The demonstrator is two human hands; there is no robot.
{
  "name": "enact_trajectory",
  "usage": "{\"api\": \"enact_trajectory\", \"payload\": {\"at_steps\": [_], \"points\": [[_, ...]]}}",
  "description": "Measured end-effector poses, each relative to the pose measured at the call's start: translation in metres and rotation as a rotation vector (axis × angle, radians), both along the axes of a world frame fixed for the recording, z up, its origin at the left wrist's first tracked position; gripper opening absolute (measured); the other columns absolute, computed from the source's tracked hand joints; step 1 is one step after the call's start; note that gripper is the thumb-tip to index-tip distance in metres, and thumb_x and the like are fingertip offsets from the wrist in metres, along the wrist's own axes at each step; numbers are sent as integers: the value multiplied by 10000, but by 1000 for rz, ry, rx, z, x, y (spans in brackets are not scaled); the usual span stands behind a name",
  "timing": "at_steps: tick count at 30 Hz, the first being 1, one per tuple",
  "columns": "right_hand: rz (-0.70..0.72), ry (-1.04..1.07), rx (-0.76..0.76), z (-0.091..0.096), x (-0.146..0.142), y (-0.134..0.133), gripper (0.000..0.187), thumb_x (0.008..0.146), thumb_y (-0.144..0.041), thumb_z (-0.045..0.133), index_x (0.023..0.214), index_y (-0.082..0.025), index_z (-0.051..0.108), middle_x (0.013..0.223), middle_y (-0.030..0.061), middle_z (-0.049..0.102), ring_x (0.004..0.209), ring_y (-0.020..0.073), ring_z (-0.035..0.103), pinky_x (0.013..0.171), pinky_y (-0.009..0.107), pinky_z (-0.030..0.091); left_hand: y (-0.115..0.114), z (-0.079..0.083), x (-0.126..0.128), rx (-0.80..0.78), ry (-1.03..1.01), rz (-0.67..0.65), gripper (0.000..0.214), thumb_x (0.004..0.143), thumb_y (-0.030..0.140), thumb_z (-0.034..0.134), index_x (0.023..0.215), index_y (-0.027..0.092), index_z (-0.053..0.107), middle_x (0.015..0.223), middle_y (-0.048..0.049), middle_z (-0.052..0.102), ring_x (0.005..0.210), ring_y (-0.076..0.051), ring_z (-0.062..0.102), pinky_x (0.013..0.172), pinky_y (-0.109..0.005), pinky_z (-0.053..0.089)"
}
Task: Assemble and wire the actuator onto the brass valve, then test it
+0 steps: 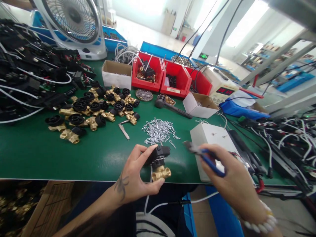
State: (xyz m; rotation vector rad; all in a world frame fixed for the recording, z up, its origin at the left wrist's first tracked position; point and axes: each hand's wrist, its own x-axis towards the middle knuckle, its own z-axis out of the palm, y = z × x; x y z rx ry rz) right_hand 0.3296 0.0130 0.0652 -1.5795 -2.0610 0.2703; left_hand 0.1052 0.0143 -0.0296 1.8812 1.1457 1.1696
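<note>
My left hand [134,176] grips a brass valve with a black actuator on top [159,163], held upright at the near edge of the green table [37,154]. A white cable hangs down from the valve. My right hand [230,179] is closed on blue-handled pliers [204,156], jaws pointing left toward the valve, a short gap away. A heap of small silver wire clips [159,130] lies just beyond both hands.
Several brass valves with black caps [93,108] lie at the left centre. Finished black actuators with white cables [27,72] are stacked far left. Red bins [158,77], cardboard boxes [116,74], a white box [213,136], a hammer-like tool [172,107] and a fan [74,23] stand behind.
</note>
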Motion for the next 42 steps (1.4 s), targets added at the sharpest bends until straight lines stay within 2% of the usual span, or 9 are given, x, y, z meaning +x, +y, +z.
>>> {"api": "enact_trajectory", "payload": {"at_steps": [3, 8, 14, 19, 23, 33, 35, 37, 42], "points": [[-212, 213, 240, -2, -4, -4, 105, 891, -224, 569, 995, -243, 571, 884, 32, 633, 735, 187, 619, 643, 305, 491, 0, 0, 1, 5, -5, -4, 752, 691, 284, 700, 1392, 224, 435, 1123, -72, 481, 998, -221, 543, 909, -400, 524], [138, -104, -153, -13, -13, -5, 182, 827, -145, 467, 937, -209, 597, 788, 46, 650, 641, 200, 625, 558, 307, 485, -1, 1, 1, 3, 7, 1, 753, 682, 286, 694, 1388, 222, 441, 1120, -70, 487, 1000, -225, 552, 905, -397, 531], [-111, -293, -162, -36, -5, -1, 345, 913, -423, 569, 1075, -119, 590, 848, 115, 668, 730, 276, 665, 637, 420, 563, -1, 1, 1, 14, -27, 88, 709, 711, 280, 669, 1376, 190, 441, 1128, -67, 489, 998, -206, 533, 911, -374, 516], [111, -362, -87, -43, -8, 9, 370, 824, -339, 726, 1116, -137, 621, 1176, 186, 621, 1101, 341, 605, 888, 498, 547, -2, 0, 2, 70, -3, 116, 688, 703, 279, 673, 1349, 185, 453, 1132, -80, 501, 1008, -223, 528, 901, -388, 518], [293, -72, -71, -16, -28, 19, 90, 942, -239, 566, 989, -188, 622, 1005, 83, 663, 933, 200, 645, 810, 336, 553, -2, -3, 2, 121, 48, 85, 724, 693, 292, 686, 1365, 205, 432, 1136, -90, 497, 1018, -245, 529, 898, -418, 523], [559, -94, -89, -1, -42, 29, 156, 974, -163, 473, 903, -163, 612, 869, 56, 654, 788, 161, 604, 692, 269, 515, -1, -3, 2, 128, 24, 67, 722, 693, 276, 684, 1368, 198, 439, 1133, -83, 497, 1019, -230, 530, 902, -377, 517], [486, -94, -140, 5, -37, 50, 93, 939, -196, 567, 1006, -153, 616, 933, 61, 672, 834, 162, 630, 763, 283, 532, -1, -3, 2, 100, 1, 77, 709, 700, 283, 685, 1362, 196, 446, 1135, -80, 491, 1008, -223, 530, 892, -373, 521], [300, -125, -144, 10, -30, 84, 293, 901, -229, 620, 1166, -110, 585, 1046, 96, 677, 930, 179, 650, 870, 321, 521, -1, -2, 2, 83, -10, 79, 706, 701, 286, 690, 1359, 194, 449, 1141, -79, 487, 1013, -221, 524, 898, -376, 517], [-42, -248, -127, -9, -10, 178, 416, 916, -191, 365, 1195, 50, 558, 1186, 159, 630, 1234, 263, 543, 1014, 347, 383, -1, -3, 1, 92, -4, 66, 724, 694, 263, 697, 1368, 200, 439, 1155, -79, 480, 1047, -227, 515, 930, -391, 503]]}}
